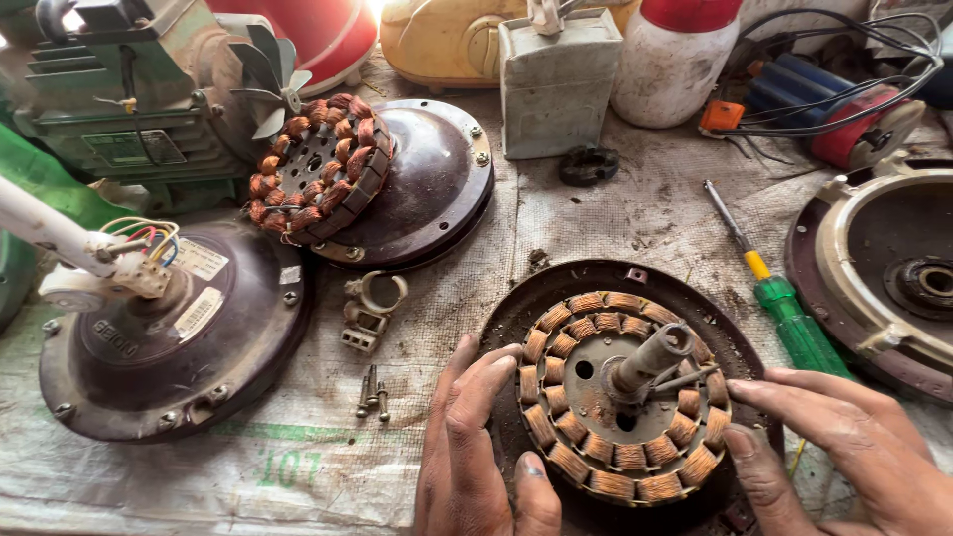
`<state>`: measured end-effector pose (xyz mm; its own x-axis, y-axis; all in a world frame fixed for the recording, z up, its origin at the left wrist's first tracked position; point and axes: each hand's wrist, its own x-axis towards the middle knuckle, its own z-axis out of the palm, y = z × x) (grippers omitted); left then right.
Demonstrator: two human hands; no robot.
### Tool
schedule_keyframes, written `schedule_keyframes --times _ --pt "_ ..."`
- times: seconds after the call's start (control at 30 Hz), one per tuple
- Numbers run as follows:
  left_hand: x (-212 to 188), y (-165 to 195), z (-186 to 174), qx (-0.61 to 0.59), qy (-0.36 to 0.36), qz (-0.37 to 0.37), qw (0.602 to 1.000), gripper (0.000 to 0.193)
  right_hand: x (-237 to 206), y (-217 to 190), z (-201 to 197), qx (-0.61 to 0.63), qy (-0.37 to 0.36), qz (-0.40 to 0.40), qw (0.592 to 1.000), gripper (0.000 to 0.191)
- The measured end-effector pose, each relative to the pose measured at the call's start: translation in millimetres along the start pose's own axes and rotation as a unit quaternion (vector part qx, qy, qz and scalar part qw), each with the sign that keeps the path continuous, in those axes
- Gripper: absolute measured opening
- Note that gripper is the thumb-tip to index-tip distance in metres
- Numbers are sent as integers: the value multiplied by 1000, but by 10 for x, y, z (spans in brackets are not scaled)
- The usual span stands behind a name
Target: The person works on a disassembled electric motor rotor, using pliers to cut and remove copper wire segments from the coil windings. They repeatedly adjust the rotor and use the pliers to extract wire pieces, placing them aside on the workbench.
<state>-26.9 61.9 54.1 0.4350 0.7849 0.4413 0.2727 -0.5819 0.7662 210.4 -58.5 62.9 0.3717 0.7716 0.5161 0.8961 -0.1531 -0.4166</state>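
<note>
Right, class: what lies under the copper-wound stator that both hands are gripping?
The stator sits in a dark round motor cover, whose rim shows around it. The cover's floor is hidden by the windings, the left hand and the right hand.

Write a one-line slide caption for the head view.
Both bare hands, left hand and right hand, grip a copper-wound fan stator seated in its dark housing on a cluttered workbench.
</note>
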Motion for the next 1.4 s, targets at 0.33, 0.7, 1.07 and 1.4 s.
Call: schedule_keyframes --times 0.33,0.7,1.07,1.4 --pt "47 79 35 34 27 3 999 72 168 -417 11 -29 23 -165 986 36" --pt "16 210 -43 21 20 -16 999 72 -18 -641 108 3 15 -79 997 26" --pt "-14 328 -70 22 27 -43 998 72 16 -674 48 7 -10 -98 995 42" --pt "3 365 -79 19 31 -37 999 73 27 -692 20 34 4 -110 993 49"
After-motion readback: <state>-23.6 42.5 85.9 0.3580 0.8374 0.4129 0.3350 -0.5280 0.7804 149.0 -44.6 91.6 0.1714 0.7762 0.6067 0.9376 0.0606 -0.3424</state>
